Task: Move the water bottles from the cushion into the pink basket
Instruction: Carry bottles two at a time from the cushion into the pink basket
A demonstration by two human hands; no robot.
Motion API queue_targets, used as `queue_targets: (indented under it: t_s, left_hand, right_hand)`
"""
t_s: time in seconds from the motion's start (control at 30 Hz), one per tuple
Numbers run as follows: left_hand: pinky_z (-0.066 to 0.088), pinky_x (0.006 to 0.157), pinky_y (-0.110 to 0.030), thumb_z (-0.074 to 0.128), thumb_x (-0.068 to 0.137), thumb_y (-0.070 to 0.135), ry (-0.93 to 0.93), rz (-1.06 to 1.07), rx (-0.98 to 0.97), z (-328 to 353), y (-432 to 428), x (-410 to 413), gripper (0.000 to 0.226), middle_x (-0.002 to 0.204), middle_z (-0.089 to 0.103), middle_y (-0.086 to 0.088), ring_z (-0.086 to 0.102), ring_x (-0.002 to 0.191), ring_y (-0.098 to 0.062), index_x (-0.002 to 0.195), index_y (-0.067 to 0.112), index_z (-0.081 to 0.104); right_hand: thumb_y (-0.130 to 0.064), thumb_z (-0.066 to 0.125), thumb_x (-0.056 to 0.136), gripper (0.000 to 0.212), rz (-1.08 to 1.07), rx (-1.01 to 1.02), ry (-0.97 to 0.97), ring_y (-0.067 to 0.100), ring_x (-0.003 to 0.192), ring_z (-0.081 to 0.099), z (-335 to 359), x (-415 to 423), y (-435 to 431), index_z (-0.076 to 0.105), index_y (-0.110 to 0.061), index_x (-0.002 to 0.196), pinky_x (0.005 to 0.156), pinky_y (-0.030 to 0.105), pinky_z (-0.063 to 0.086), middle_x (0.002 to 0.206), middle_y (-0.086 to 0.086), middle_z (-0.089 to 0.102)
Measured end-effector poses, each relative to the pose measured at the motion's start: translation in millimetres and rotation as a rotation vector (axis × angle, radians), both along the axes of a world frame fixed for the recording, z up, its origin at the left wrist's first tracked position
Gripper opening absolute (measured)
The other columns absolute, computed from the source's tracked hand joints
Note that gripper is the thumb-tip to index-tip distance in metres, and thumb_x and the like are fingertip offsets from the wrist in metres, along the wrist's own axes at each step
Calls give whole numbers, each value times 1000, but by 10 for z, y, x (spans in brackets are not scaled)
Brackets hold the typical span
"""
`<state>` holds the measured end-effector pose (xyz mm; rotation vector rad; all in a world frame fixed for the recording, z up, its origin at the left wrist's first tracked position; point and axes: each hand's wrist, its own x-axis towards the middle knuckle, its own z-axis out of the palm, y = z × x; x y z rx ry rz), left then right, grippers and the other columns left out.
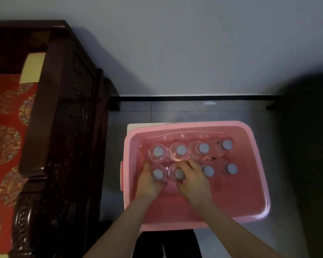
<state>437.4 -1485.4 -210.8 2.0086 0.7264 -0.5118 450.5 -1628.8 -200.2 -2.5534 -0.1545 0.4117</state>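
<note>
The left grip curls round the near-left water bottle and the right grip round its neighbour, both inside the pink basket. Six more grey-capped bottles stand upright there, two beside them and four behind. A dark mark on one is unreadable. The red cushion lies far left.

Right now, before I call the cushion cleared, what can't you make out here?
Cushion: head view, cut by the left edge and hidden behind the wooden armrest; leftover bottles cannot be ruled out.
Front-left bottle and second front bottle: head view, bodies covered by the left hand and right hand gripping them.
Dark shape at right: head view, underexposed.
</note>
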Motion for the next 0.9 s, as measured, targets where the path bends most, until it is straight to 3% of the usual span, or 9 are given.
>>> queue_targets:
  t_s: [0.13, 0.23, 0.3, 0.43, 0.5, 0.57, 0.7, 0.8, 0.9]
  left_hand:
    - [37, 73, -11, 70, 68, -1, -141, -101, 123, 165, 76, -61, 37, 96, 71, -2, 65, 90, -20, 101, 16, 66]
    - [35, 72, -9, 70, 71, -1, -176, -135, 150, 250, 77, -91, 35, 97, 72, -2, 63, 85, -14, 102, 15, 69]
    - [34, 70, -5, 71, 73, 1, -193, -120, 140, 296, 50, -88, 34, 96, 72, -3, 58, 80, -9, 105, 11, 70]
    - [37, 68, 5, 72, 72, -4, -234, -62, 69, 292, -28, -123, 37, 95, 71, 1, 58, 77, 0, 106, 10, 70]
    - [40, 70, 4, 72, 72, -3, -253, -35, 57, 277, -44, -125, 36, 90, 68, 8, 56, 74, 6, 106, 10, 70]
    - [41, 69, 2, 72, 73, -3, -258, -19, 68, 252, -56, -135, 36, 88, 65, 10, 58, 74, 1, 106, 9, 69]
    - [39, 72, -6, 67, 74, -1, -154, -118, 73, 291, -33, -98, 42, 103, 69, -3, 60, 87, -11, 114, 12, 63]
    - [42, 80, -15, 69, 74, 11, -97, -294, 47, 478, 45, 62, 51, 113, 68, -4, 63, 101, -18, 124, 17, 58]
    - [43, 88, -20, 74, 75, 13, -170, -346, 35, 840, 177, 259, 53, 118, 65, -4, 61, 110, -20, 125, 15, 57]
  right_hand:
    - [-5, 66, 65, 33, 88, -11, 2, 25, 92, 58, 10, 50, -46, 61, -18, 95, 56, 31, 44, 101, -1, 55]
    - [-5, 72, 64, 30, 140, -60, -30, 27, 87, 61, 47, 90, -46, 61, -13, 90, 55, 26, 39, 97, 3, 56]
    - [-5, 74, 63, 30, 156, -83, -34, 27, 86, 61, 81, 102, -50, 61, -11, 88, 56, 29, 45, 96, 4, 57]
    - [-4, 70, 69, 35, 156, -112, 0, 26, 95, 58, 148, 118, -114, 61, -10, 102, 65, 32, 47, 108, 4, 56]
    - [-4, 66, 75, 37, 190, -128, 38, 25, 101, 56, 185, 149, -126, 57, -11, 110, 69, 31, 46, 116, 3, 52]
    - [-3, 61, 79, 41, 232, -144, 107, 26, 106, 55, 231, 199, -127, 53, -13, 118, 71, 32, 45, 121, 3, 48]
    - [-5, 60, 76, 64, 245, -105, 216, 29, 110, 55, 358, 316, -193, 42, -22, 136, 77, 39, 51, 125, 1, 47]
    - [-8, 59, 76, 54, 186, -58, 142, 26, 107, 57, 557, 433, -283, 54, -22, 127, 79, 37, 51, 118, 0, 53]
    - [-13, 60, 78, 34, 110, 18, -30, 25, 102, 57, 828, 564, -332, 64, -16, 112, 76, 33, 48, 108, 2, 59]
